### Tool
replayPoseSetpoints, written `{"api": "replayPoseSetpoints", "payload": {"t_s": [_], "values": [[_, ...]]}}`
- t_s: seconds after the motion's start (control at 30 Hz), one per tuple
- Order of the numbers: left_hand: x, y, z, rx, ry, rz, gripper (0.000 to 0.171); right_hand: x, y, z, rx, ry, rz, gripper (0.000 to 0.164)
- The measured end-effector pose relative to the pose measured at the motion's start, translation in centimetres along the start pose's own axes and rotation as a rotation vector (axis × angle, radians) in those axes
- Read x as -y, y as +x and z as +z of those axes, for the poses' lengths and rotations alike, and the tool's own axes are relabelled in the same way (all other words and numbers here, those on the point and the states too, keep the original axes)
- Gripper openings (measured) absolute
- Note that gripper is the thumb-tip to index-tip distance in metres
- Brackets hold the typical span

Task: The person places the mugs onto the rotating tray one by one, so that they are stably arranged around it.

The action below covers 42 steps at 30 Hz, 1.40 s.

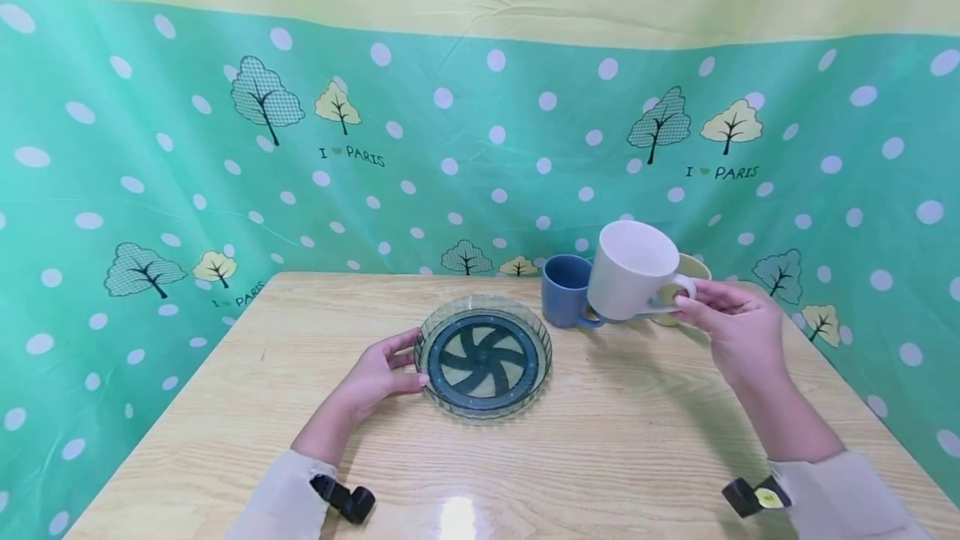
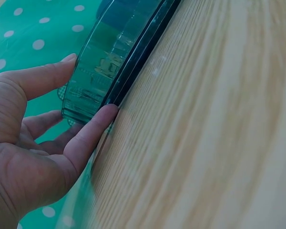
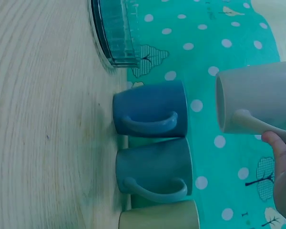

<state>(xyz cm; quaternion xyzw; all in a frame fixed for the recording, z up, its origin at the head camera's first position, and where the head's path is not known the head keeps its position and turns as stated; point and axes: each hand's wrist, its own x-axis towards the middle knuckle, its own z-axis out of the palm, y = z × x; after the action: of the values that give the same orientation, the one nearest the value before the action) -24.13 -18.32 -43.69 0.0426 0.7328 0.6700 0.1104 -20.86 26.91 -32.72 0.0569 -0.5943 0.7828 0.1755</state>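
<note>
On the left side of a round clear tray (image 1: 546,348) with a dark pinwheel-patterned turntable base, my left hand (image 1: 378,373) holds the ribbed wall, its thumb and fingers spread along the curve. The tray sits flat on the table. Up in the air on the right, my right hand (image 1: 738,327) pinches the handle of a white mug (image 1: 626,273), which is tilted. Behind it stand a blue mug (image 1: 564,294) and a pale yellow mug (image 1: 697,267). Between those two, a blue-green mug (image 3: 155,167) shows in the right wrist view; the white mug mostly hides it from the head view.
The mugs stand in a row near the back edge of the wooden table (image 1: 525,473). Right behind that edge hangs a green dotted curtain (image 1: 420,190). A black wrist camera (image 1: 345,500) is strapped at each sleeve.
</note>
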Motion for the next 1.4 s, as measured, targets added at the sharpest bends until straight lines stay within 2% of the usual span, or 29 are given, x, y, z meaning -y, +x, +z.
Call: {"api": "replayPoseSetpoints", "payload": {"t_s": [0.27,0.77,1.17,1.4], "values": [[-0.1,0.0,0.0,-0.001,0.018,0.002,0.087,-0.7,-0.1,0.7,0.045,0.062,0.039,0.023],[0.0,0.0,-0.1,0.004,0.019,0.014,0.087,-2.2,-0.2,2.7,0.057,0.056,0.018,0.025],[0.2,0.0,-0.2,0.025,0.007,0.020,0.088,-3.6,-0.2,4.4,0.093,0.075,0.041,0.024],[0.2,0.0,-0.1,0.008,0.006,0.015,0.088,-4.2,0.0,5.4,0.110,0.041,0.061,0.024]]}}
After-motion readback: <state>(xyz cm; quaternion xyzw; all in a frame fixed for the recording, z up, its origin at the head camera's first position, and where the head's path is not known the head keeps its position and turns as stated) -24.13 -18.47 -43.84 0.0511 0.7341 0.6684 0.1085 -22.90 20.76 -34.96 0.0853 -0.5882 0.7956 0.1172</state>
